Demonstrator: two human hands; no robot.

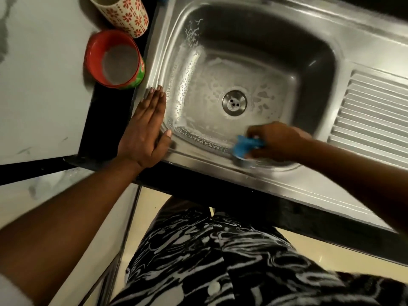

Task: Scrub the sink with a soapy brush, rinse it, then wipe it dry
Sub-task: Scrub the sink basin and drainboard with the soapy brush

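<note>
The stainless steel sink fills the upper middle of the head view, its floor and left wall streaked with white soap suds around the round drain. My right hand grips a blue-handled brush and presses it against the near wall of the basin. My left hand lies flat with straight fingers on the sink's left rim.
A red and green tub with whitish contents and a patterned cup stand on the counter left of the sink. The ribbed draining board lies to the right. The dark counter edge runs in front of my patterned clothing.
</note>
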